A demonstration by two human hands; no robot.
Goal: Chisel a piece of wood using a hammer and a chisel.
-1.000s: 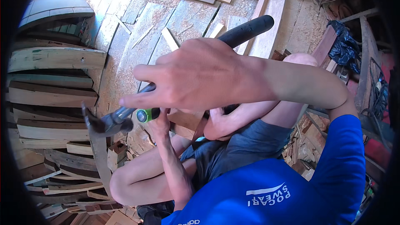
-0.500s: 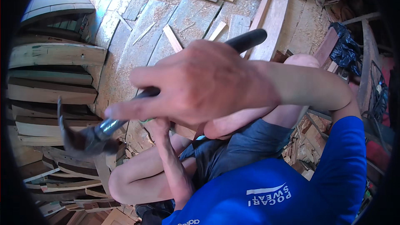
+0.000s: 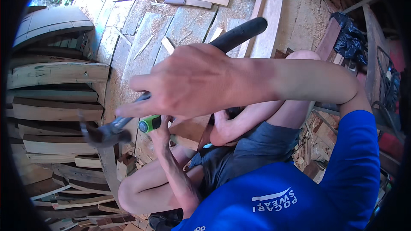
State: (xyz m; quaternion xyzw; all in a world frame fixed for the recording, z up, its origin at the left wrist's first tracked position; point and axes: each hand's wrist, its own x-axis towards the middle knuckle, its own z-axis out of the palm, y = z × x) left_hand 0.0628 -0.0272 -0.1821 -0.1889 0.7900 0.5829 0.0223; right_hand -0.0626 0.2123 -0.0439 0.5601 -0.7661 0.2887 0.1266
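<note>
- My right hand (image 3: pixel 192 81) was clenched round the black handle of the hammer (image 3: pixel 128 122), whose steel head hung low at the left, blurred.
- Since 1 second before, the head had swung down and leftward, away from the green-handled tool (image 3: pixel 150 123); I judged a stroke was under way.
- My left hand (image 3: pixel 162 131) was wrapped round that green handle, just above the wood block (image 3: pixel 190 130) at my knees.
- Curved planks (image 3: pixel 55 109) lay stacked at the floor's left edge.

The floor (image 3: pixel 180 25) is made of wooden planks with sawdust on it. Curved wooden boards (image 3: pixel 55 111) are stacked at the left. A black plastic bag (image 3: pixel 349 38) lies at the right. Daylight falls from above.
</note>
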